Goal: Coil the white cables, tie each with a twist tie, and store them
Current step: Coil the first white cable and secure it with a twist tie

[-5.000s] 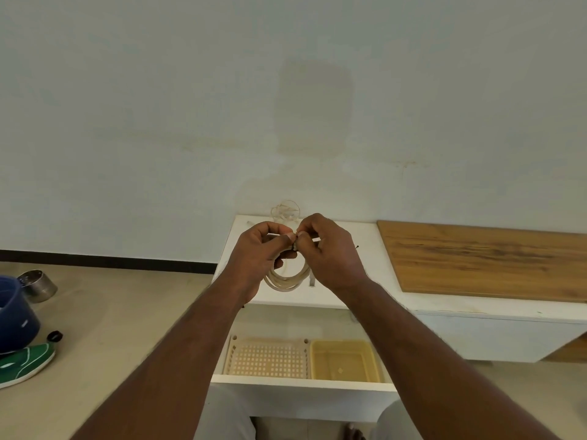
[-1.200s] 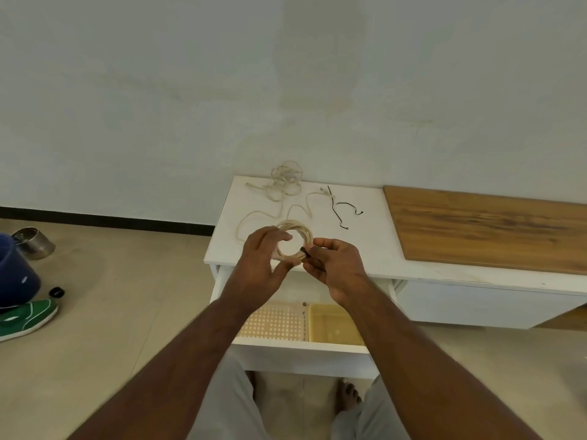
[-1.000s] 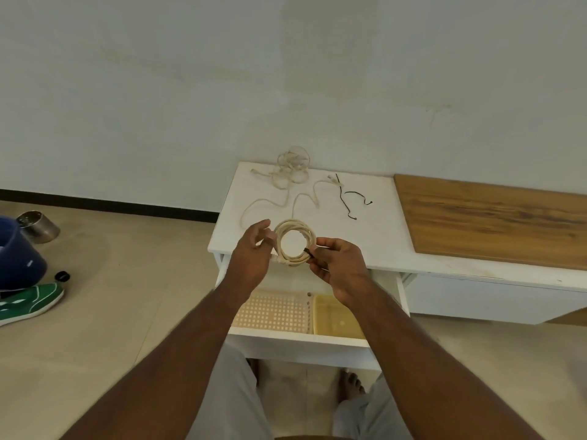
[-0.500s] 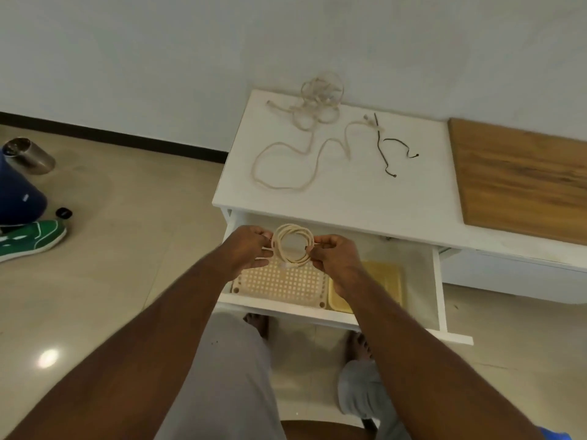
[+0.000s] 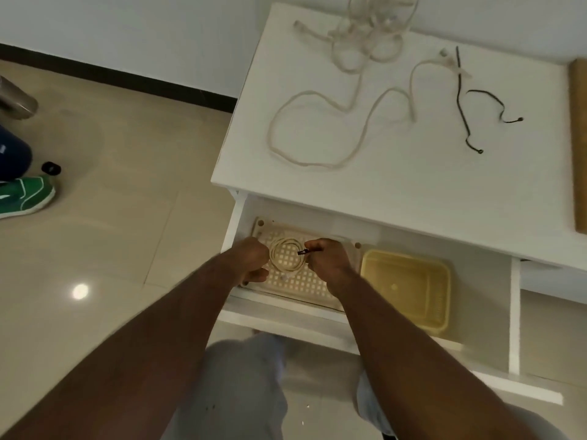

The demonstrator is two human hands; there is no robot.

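White cable, wound into a small coil [image 5: 286, 256], hangs between the two hands just above the perforated tray [image 5: 298, 282] in the open drawer [image 5: 514, 315]. The left hand [image 5: 251, 261] is curled round the coil's left side, and the right hand [image 5: 327, 260] pinches the right side where a dark twist tie [image 5: 305, 251] sticks out from the loops. Whether the coil already rests on the tray or hovers over it I cannot tell. By my reading, this cable is coiled and tied and is at the point of being stored; letting go is what is left for it. Beside the tray, to the right, sits a yellow bin [image 5: 408, 289] with nothing visible in it. On the desk [image 5: 397, 182] above the drawer, a loose cable [image 5: 320, 131] sprawls in open loops and runs back to a tangle [image 5: 371, 36] near the wall, so more cable waits to be coiled; how many cables make up the tangle I cannot tell. Two dark ties [image 5: 476, 106] lie just to the right of it, ready for use. The drawer front lies close under the forearms and the desk edge overhangs the back of the tray, so the hands work in a shallow slot; lifting straight up and toward the body looks like the free way out. The drawer's right part is open room, and the desk has bare surface in front of the loose cable. On the floor to the left lie a green shoe [image 5: 25, 196] and a blue container [image 5: 12, 154], well apart from the work.
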